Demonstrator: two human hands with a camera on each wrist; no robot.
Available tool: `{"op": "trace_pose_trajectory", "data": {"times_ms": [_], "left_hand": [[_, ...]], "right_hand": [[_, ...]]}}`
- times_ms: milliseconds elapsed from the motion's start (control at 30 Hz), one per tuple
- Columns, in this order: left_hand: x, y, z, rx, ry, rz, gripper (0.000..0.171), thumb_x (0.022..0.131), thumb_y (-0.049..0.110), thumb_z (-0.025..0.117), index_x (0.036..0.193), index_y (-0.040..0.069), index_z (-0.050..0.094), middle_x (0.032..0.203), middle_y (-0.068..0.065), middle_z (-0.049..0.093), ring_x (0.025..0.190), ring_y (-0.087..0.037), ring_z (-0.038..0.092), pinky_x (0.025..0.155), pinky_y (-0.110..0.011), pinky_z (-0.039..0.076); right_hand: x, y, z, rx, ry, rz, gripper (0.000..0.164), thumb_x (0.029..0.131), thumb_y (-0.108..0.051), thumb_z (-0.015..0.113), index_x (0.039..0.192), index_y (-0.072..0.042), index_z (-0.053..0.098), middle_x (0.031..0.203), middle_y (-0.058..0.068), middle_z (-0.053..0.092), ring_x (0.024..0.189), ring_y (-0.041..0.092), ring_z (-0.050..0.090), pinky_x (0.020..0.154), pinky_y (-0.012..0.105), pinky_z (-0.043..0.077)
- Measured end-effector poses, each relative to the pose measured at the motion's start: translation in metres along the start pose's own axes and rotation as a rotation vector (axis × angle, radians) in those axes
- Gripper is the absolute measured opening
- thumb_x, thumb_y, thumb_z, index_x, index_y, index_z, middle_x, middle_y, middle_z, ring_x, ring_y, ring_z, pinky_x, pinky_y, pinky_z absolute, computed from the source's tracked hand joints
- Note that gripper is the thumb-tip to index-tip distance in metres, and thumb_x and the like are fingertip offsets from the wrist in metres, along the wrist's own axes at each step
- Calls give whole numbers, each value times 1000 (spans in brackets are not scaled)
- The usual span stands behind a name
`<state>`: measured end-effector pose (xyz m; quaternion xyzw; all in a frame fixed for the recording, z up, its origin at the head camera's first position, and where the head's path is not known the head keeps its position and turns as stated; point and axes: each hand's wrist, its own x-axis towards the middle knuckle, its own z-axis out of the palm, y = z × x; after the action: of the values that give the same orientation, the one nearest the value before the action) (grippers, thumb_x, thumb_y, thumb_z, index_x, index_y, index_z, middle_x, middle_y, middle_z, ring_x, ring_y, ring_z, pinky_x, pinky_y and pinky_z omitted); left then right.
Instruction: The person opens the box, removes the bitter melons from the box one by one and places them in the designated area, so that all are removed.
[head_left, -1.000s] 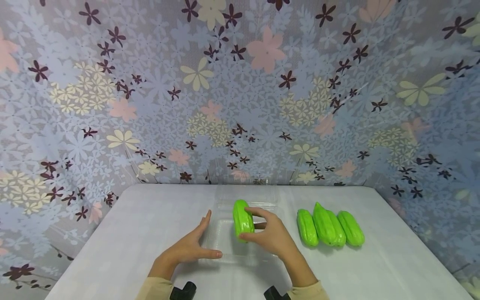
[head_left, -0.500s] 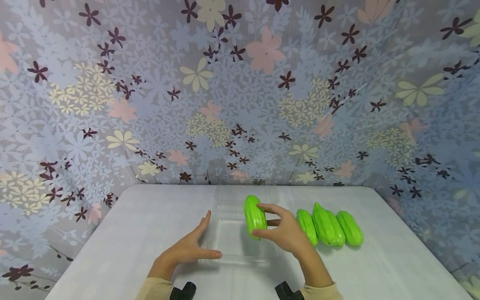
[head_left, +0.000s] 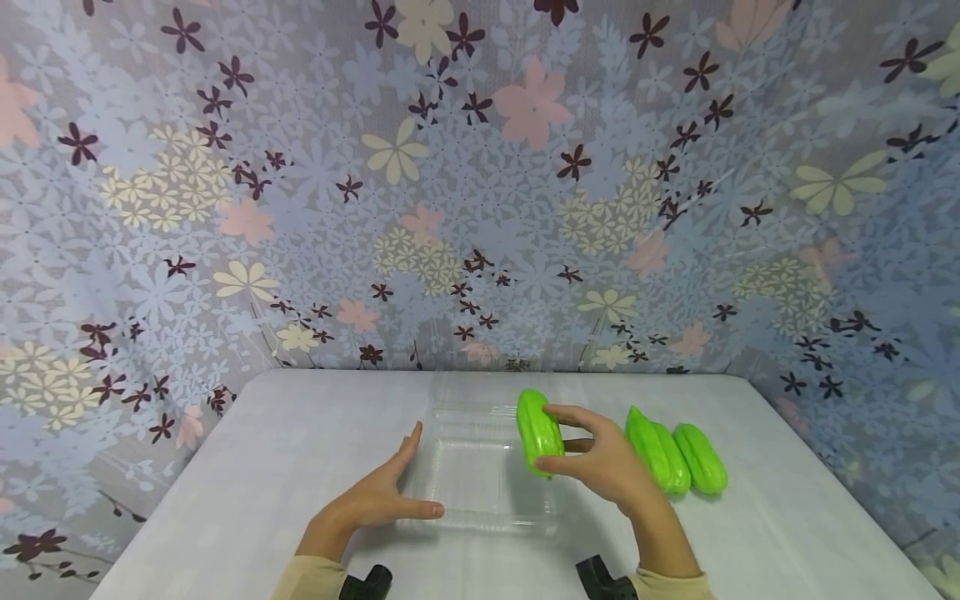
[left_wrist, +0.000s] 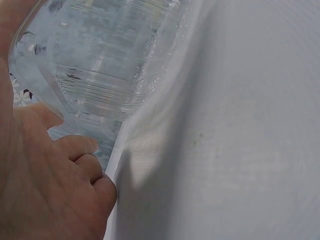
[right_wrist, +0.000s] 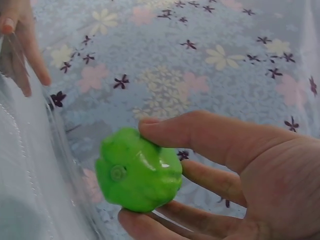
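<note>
My right hand (head_left: 611,462) holds a bright green, ribbed vegetable (head_left: 538,432) between thumb and fingers, above the right part of a clear plastic container (head_left: 480,522). In the right wrist view, the vegetable's lobed end with a round stem mark (right_wrist: 118,172) faces the camera. At the container's left side is my left hand (head_left: 378,492), thumb and fingers spread and fairly straight. The left wrist view has the container's ridged wall (left_wrist: 95,90) close by that hand (left_wrist: 60,180); exact contact is hard to tell. No vegetable is visible inside the container.
Right of the container, several similar green vegetables (head_left: 699,458) lie side by side on the white-covered table (head_left: 780,533), partly hidden by my right hand. The container's transparent lid (head_left: 487,387) stands raised at the back, near the floral-patterned backdrop (head_left: 480,208).
My right hand has carried the green vegetable rightward, from above the container's middle to above its right side. My left hand has stayed in place.
</note>
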<state>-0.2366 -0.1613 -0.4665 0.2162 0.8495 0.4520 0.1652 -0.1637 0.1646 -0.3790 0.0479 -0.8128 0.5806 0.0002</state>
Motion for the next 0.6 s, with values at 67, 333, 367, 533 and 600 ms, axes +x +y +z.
{"op": "trace_pose_trajectory", "data": {"times_ms": [67, 333, 367, 533, 600], "left_hand": [[0, 0, 0, 3, 5, -1, 125, 76, 42, 88, 164, 22, 1, 165, -22, -2, 150, -42, 0, 115, -67, 9], [0, 0, 0, -6, -4, -4, 126, 76, 43, 88, 164, 21, 1, 165, -21, -2, 150, -42, -1, 115, -68, 9], [0, 0, 0, -5, -4, -3, 126, 76, 43, 88, 164, 21, 0, 165, -21, -3, 150, -42, -1, 115, -68, 9], [-1, 1, 0, 6, -2, 1, 126, 76, 45, 88, 164, 21, 0, 165, -21, -3, 150, -41, 0, 115, -67, 9], [-1, 1, 0, 9, -3, 0, 127, 76, 46, 87, 164, 21, 0, 166, -21, -3, 151, -41, 0, 115, -66, 9]], "right_hand": [[-2, -1, -5, -16, 5, 4, 74, 79, -18, 88, 145, -11, 54, 148, 18, 48, 117, 38, 61, 84, 48, 57], [-7, -3, -21, -68, 54, 40, 79, 76, -21, 91, 145, -11, 54, 148, 18, 49, 119, 41, 59, 86, 49, 56], [-8, -3, -23, -73, 59, 42, 79, 76, -22, 91, 145, -11, 54, 148, 18, 48, 120, 42, 59, 86, 48, 56], [-12, 0, -33, -93, 85, 41, 79, 77, -23, 90, 147, -12, 52, 149, 20, 46, 120, 43, 58, 84, 44, 58], [-14, 1, -38, -104, 94, 44, 79, 79, -23, 89, 148, -12, 51, 150, 22, 45, 121, 45, 56, 84, 44, 58]]}}
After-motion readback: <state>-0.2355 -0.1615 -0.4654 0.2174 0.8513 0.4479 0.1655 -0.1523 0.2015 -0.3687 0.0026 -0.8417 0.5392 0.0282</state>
